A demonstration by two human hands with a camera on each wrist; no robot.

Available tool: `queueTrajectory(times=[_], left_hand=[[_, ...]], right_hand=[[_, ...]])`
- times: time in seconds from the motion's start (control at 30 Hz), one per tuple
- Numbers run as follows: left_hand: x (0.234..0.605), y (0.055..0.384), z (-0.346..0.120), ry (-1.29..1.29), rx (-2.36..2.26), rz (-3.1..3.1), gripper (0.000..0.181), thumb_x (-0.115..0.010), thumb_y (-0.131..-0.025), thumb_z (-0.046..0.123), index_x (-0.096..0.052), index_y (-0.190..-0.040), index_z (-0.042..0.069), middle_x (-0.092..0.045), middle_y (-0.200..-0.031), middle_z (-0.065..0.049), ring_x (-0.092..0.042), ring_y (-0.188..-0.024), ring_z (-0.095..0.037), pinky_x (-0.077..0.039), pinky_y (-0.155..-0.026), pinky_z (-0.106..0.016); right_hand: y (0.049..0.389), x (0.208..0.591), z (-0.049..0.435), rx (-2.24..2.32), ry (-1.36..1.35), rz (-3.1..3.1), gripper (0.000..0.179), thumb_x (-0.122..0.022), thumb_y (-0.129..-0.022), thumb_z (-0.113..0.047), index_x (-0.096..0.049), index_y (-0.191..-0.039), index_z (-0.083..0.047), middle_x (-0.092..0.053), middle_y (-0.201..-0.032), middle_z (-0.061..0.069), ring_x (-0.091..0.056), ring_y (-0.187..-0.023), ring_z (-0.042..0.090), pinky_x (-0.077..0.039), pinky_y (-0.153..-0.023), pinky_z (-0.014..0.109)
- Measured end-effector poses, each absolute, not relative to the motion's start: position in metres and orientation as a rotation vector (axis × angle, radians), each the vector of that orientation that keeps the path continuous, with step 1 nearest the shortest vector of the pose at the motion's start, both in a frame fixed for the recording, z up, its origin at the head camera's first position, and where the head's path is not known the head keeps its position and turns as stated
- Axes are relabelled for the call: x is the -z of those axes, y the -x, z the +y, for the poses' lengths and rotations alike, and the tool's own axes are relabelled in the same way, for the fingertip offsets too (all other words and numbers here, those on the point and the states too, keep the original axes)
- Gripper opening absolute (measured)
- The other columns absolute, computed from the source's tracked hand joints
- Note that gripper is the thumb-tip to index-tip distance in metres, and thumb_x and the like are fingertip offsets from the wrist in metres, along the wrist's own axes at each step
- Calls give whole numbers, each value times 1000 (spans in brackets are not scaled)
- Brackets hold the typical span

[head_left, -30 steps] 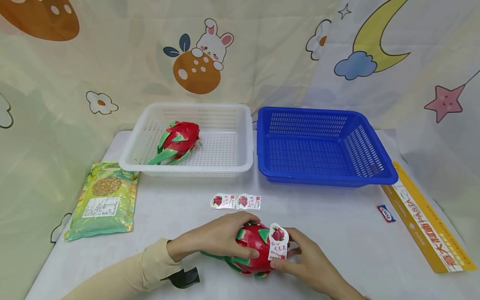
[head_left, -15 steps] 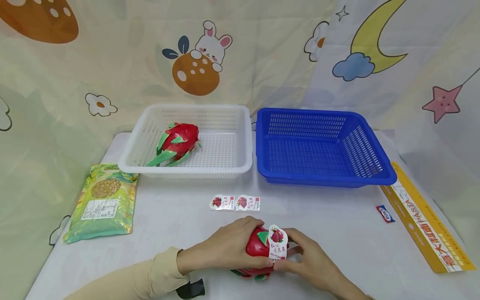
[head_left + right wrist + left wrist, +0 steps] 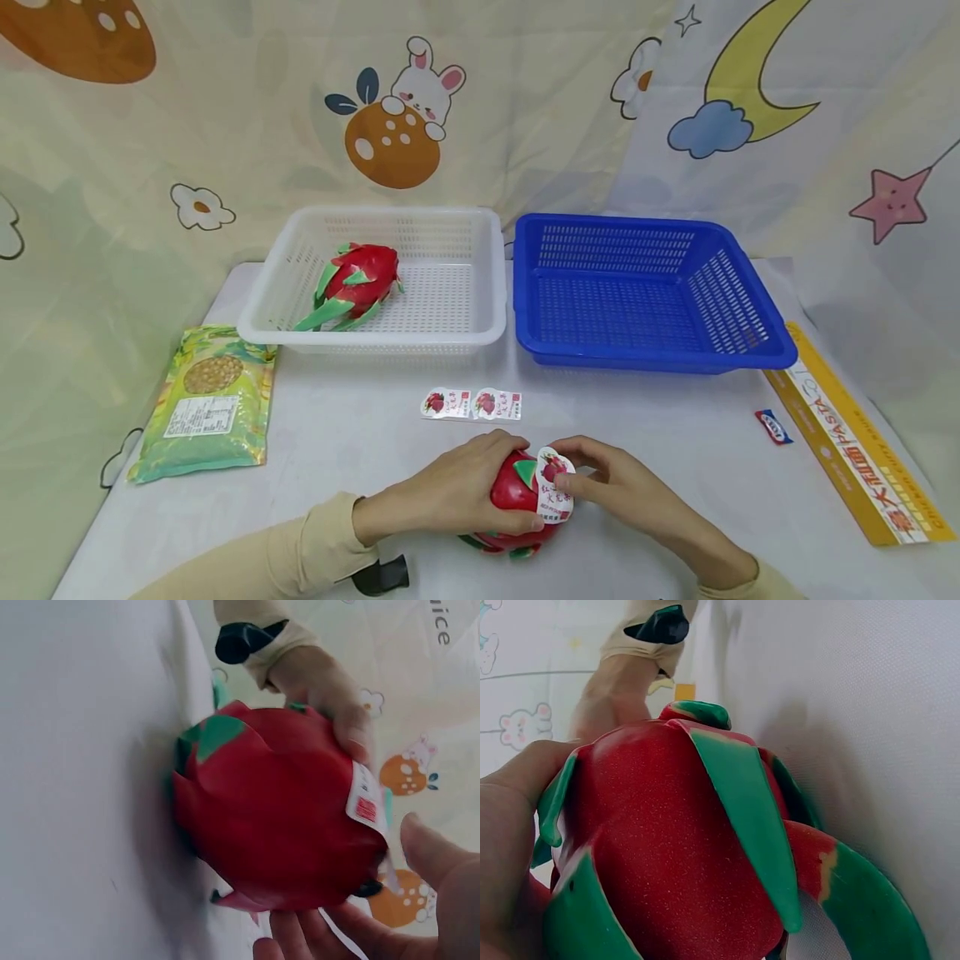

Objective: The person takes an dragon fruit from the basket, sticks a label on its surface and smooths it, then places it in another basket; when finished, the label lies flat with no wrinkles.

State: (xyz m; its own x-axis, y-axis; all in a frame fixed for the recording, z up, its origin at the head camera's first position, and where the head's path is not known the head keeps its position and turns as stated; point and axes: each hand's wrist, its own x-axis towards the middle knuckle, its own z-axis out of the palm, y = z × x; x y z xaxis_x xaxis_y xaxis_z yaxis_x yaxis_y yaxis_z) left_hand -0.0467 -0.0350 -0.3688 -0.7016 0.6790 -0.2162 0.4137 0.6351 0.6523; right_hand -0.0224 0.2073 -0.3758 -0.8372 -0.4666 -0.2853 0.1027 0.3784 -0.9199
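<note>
A red dragon fruit (image 3: 516, 486) with green scales lies at the front middle of the table, its stem end hidden under my left hand (image 3: 457, 492). That hand grips it from the left, thumb toward the front. A white sticker (image 3: 553, 504) with a dragon fruit picture sits on its right side, one edge standing off the skin in the right wrist view. My right hand (image 3: 615, 483) is at the sticker, thumb over the printed picture and forefinger by its upper edge. In the right wrist view its other fingers (image 3: 291, 937) lie against or close to the fruit.
Two more stickers (image 3: 471, 404) lie on a backing strip behind the fruit. A white basket (image 3: 375, 337) holds another dragon fruit (image 3: 363, 279); right of it stands a blue basket (image 3: 660, 360). A grain bag (image 3: 206, 408) lies left; a pasta box (image 3: 855, 442) and small packet (image 3: 772, 427) lie right.
My left hand has slid right over the fruit, its thumb now near the sticker's lower edge. My right hand has shifted up, its thumb moving from the sticker's lower corner onto the picture.
</note>
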Motion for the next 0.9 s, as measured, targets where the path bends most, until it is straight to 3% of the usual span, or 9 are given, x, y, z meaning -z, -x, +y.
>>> queueTrajectory(times=[0.23,0.57,0.9], left_hand=[[370,46,-34,-879,-839,2400,79,-69,-77,62,-49,-135,12,-56,-123,5,-52,-106,-5,-52,-79,-19],[371,46,-35,-900,-851,2414,79,-69,-77,64,-50,-133,12,-56,-121,6,-52,-104,-4,-51,-79,-18],[372,45,-37,-919,-874,2424,72,-68,-78,64,-51,-129,16,-57,-114,9,-51,-102,-2,-50,-79,-18]], right_hand=[[27,386,201,1512,131,2057,34,-58,-96,-32,-62,-119,-7,-65,-111,5,-59,-102,17,-49,-84,26],[32,390,202,1590,138,1978,37,-53,-99,-31,-61,-118,0,-64,-114,6,-57,-104,16,-51,-84,27],[37,385,185,1516,12,2092,35,-58,-95,-40,-66,-107,-7,-64,-102,2,-52,-101,17,-43,-81,31]])
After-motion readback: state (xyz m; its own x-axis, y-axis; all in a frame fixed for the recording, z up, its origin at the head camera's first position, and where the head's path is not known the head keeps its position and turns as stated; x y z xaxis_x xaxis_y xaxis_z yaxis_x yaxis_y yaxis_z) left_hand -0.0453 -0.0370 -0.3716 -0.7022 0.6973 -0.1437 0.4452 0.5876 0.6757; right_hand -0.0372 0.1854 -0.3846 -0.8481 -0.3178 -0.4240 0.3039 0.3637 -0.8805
